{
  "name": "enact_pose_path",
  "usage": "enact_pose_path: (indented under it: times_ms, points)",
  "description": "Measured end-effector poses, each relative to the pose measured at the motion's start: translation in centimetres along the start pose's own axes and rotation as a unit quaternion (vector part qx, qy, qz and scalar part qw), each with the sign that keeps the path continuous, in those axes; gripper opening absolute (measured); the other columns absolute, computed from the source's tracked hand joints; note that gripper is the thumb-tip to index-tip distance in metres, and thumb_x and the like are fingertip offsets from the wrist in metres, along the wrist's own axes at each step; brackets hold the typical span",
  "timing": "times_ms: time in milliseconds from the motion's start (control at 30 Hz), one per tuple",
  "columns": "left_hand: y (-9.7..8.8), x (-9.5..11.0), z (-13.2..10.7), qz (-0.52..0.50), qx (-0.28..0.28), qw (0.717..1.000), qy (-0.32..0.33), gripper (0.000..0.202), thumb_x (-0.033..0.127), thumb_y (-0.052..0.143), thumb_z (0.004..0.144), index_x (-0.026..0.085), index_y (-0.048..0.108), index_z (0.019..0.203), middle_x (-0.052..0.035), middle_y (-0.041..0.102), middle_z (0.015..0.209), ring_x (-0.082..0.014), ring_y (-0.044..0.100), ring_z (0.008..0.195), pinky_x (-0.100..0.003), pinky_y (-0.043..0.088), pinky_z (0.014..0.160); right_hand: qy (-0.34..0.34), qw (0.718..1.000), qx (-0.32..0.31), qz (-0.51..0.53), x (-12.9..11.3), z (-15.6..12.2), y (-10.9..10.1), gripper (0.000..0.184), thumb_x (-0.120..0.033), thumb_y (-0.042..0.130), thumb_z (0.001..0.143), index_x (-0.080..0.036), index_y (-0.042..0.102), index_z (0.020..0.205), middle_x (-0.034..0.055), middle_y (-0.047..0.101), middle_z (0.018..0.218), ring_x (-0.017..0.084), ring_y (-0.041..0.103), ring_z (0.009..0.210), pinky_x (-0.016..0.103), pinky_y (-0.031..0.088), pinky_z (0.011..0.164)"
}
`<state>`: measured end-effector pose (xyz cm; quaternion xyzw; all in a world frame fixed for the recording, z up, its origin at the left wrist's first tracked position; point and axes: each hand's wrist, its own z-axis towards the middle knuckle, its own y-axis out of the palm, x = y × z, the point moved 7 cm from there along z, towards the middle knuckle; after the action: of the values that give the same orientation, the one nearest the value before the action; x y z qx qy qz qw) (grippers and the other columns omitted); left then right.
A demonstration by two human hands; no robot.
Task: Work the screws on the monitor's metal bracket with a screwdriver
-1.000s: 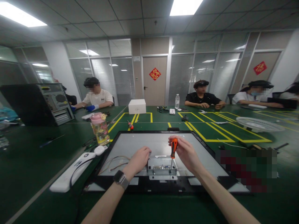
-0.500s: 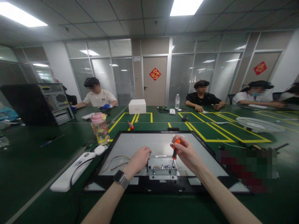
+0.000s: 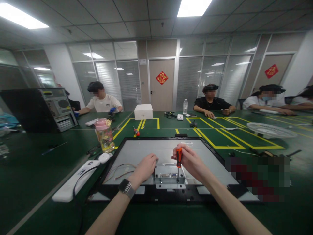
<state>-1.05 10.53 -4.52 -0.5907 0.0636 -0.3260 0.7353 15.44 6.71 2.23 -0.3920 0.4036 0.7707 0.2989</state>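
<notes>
A dismantled monitor panel (image 3: pixel 210 151) lies face down on the green table, with a silver metal bracket (image 3: pixel 168 174) near its front edge. My right hand (image 3: pixel 192 161) is closed round an orange-and-black screwdriver (image 3: pixel 179 156), held upright with its tip down on the bracket. My left hand (image 3: pixel 144 168), with a watch on its wrist, rests curled on the panel at the bracket's left edge. Loose thin wires (image 3: pixel 122 169) lie on the panel to the left of that hand.
A pink-lidded bottle (image 3: pixel 104 134) and a white power strip (image 3: pixel 73 184) lie left of the panel. A computer case (image 3: pixel 39 109) stands far left, a white box (image 3: pixel 143 111) at the back, a fan grille (image 3: pixel 269 130) at right. Three people sit across the table.
My right hand has turned the screwdriver from a tilt to upright and shifted slightly left. My left hand has stayed put. The person at back left moved a gloved hand.
</notes>
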Motion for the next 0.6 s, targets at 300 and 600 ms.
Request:
enact_pose_path:
  times_ms: [300, 600]
  points:
    - [0.1, -0.1, 0.0, 0.002, -0.001, 1.0, -0.002, 0.034, 0.014, 0.03, 0.096, 0.015, 0.061, 0.109, -0.0089, 0.061, 0.111, -0.0181, 0.057, 0.105, -0.03, 0.043, 0.098, -0.026, 0.998, 0.042, -0.027, 0.0, 0.4, -1.4, 0.025, -0.045, 0.066, 0.083, -0.025, 0.067, 0.097, 0.0016, 0.064, 0.083, 0.017, 0.06, 0.077, 0.033, 0.046, 0.079]
    - [0.0, -0.1, -0.1, 0.0, -0.001, 1.0, -0.003, 0.034, 0.014, 0.03, 0.096, 0.016, 0.06, 0.11, -0.0085, 0.061, 0.112, -0.0175, 0.057, 0.105, -0.03, 0.043, 0.098, -0.049, 0.993, 0.063, -0.082, -1.1, 0.2, -1.8, 0.023, -0.044, 0.075, 0.073, -0.024, 0.069, 0.081, 0.0004, 0.062, 0.081, 0.017, 0.059, 0.079, 0.034, 0.047, 0.082]
